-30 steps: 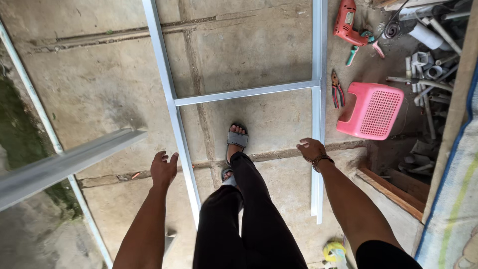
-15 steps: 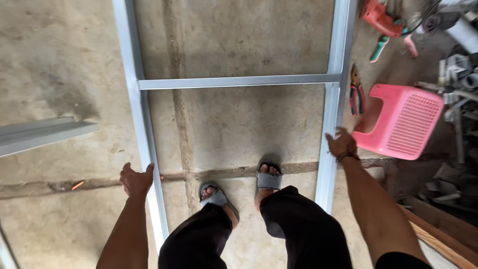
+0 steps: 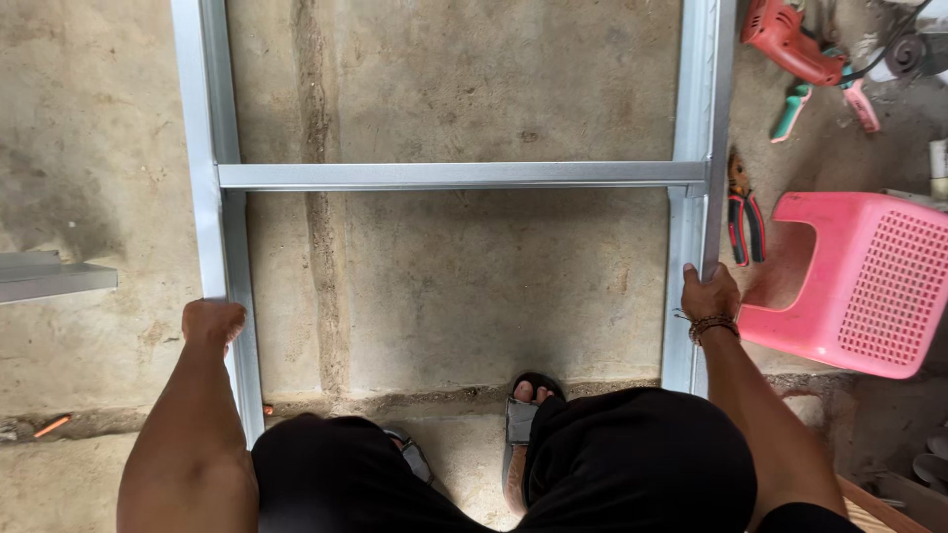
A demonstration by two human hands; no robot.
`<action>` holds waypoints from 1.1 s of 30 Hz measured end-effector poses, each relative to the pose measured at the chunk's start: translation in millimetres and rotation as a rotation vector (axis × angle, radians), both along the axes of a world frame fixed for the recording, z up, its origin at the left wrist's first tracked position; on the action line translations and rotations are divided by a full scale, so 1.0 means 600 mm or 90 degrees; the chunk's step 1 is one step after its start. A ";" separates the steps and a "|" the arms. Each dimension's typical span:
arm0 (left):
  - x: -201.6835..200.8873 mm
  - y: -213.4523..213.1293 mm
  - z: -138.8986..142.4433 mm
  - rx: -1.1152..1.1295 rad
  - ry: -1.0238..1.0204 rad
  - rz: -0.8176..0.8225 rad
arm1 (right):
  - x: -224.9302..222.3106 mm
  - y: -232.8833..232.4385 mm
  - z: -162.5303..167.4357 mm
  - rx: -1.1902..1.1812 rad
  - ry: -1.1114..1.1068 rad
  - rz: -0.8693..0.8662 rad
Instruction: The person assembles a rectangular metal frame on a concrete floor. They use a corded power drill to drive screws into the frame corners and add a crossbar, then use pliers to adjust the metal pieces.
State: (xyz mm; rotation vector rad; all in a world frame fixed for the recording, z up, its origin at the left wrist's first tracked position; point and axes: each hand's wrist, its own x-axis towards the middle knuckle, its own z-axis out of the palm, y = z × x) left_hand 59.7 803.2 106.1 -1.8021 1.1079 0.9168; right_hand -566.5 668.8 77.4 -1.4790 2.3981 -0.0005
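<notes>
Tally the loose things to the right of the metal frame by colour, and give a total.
Red: 1, the drill.
Pink: 1, the stool.
Green and pink: 1, a handled tool.
Red and black: 1, the pliers.
Total: 4.

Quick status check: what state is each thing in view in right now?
Left hand: closed on the frame's left rail.
Right hand: gripping the right rail.
Metal frame: lying on the concrete floor, crossbar joined to both rails.
Pink stool: tipped on its side.
Pliers: lying flat beside the right rail.
Red drill: lying on the floor.
</notes>
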 end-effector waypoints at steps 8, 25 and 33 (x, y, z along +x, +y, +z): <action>-0.016 -0.006 -0.010 -0.245 -0.234 0.587 | 0.007 0.001 -0.007 0.004 0.022 -0.081; 0.014 0.037 -0.110 -0.312 -0.254 0.634 | -0.052 0.014 -0.078 0.015 0.105 -0.065; 0.033 0.053 -0.142 -0.338 -0.169 0.585 | -0.058 0.009 -0.075 0.065 0.068 -0.066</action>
